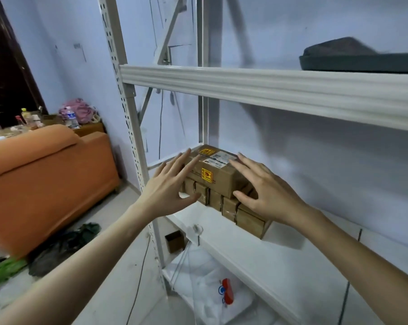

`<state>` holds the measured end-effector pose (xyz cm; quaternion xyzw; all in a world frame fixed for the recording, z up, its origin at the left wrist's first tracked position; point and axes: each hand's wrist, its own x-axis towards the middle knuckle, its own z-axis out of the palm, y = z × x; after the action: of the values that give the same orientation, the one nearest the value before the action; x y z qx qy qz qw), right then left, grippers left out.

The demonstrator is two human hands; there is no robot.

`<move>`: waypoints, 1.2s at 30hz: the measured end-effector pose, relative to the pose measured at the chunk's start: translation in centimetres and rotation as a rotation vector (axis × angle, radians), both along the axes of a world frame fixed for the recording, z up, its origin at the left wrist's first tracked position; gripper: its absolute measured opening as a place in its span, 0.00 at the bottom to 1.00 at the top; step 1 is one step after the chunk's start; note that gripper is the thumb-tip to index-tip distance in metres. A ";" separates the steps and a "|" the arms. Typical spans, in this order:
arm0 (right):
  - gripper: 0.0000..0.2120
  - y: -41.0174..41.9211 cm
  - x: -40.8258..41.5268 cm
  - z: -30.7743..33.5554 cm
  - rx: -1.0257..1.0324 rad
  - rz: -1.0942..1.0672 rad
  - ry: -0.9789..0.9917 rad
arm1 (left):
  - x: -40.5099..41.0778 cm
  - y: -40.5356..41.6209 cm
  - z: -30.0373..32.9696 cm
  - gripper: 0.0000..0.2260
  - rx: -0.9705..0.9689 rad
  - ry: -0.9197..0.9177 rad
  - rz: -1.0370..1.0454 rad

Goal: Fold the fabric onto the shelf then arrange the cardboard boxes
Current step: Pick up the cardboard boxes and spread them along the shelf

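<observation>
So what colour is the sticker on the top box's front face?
Yellow with red print, on the top cardboard box; seen in the head view.

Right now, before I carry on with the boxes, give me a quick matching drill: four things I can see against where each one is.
Things:
1. large cardboard box
2. grey fabric
3. white plastic bag
4. small cardboard boxes

Places:
A. upper shelf, right
B. bottom level, under the boxes' shelf
C. row on the middle shelf
D. on top of the row, between both hands

Pairs: 1-D, 2-A, 3-B, 4-C
</observation>
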<state>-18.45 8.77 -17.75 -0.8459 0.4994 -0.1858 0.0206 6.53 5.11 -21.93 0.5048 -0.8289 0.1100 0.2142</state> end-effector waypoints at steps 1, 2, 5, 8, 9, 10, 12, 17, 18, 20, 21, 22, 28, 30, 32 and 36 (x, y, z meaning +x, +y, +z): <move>0.33 -0.7 -0.1 -0.7 0.025 -0.023 0.001 | 0.0 -0.8 -0.6 0.37 0.007 -0.007 -0.002; 0.33 -1.2 -0.1 -1.2 0.043 -0.042 0.001 | 0.1 -1.6 -1.0 0.37 0.010 -0.014 0.000; 0.34 -3.3 0.0 -2.7 0.085 -0.090 -0.002 | 0.5 -4.3 -2.1 0.38 0.041 -0.021 0.000; 0.35 -5.5 0.5 -4.0 0.134 -0.130 -0.011 | 0.9 -7.0 -3.3 0.38 0.079 -0.035 -0.007; 0.36 -6.4 0.6 -4.6 0.148 -0.143 -0.017 | 1.2 -8.1 -3.7 0.39 0.095 -0.040 -0.010; 0.36 -7.2 0.7 -5.0 0.161 -0.156 -0.023 | 1.3 -9.0 -4.0 0.39 0.109 -0.045 -0.014; 0.37 -8.7 1.0 -5.9 0.195 -0.190 -0.038 | 1.7 -10.9 -4.7 0.40 0.141 -0.059 -0.023; 0.40 -11.9 1.7 -7.4 0.235 -0.265 -0.097 | 2.3 -15.4 -5.5 0.42 0.169 -0.058 -0.048; 0.40 -12.3 1.7 -7.6 0.233 -0.281 -0.106 | 2.3 -16.0 -5.5 0.41 0.170 -0.047 -0.052; 0.40 -13.3 2.1 -7.8 0.241 -0.323 -0.115 | 2.3 -17.7 -5.4 0.41 0.187 -0.029 -0.060; 0.41 -13.8 2.2 -7.9 0.250 -0.343 -0.119 | 2.3 -18.4 -5.3 0.41 0.198 -0.024 -0.062; 0.41 -14.1 2.3 -8.0 0.263 -0.362 -0.120 | 2.2 -19.0 -5.3 0.41 0.210 -0.018 -0.059; 0.42 -15.7 2.5 -9.4 0.337 -0.413 -0.163 | 1.9 -21.6 -6.1 0.43 0.291 -0.029 -0.044; 0.42 -15.9 2.5 -9.7 0.350 -0.415 -0.190 | 2.0 -22.2 -6.3 0.43 0.309 -0.024 -0.034; 0.41 -16.1 2.5 -9.8 0.356 -0.420 -0.217 | 1.9 -22.6 -6.4 0.42 0.335 -0.006 -0.015; 0.34 -16.2 2.8 -10.1 0.328 -0.408 -0.289 | 1.7 -22.8 -6.5 0.40 0.378 0.117 -0.021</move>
<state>-15.64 -7.41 -27.82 -0.6780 0.6745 -0.2215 0.1902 8.20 -17.66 -28.45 0.5328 -0.8262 -0.0795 0.1648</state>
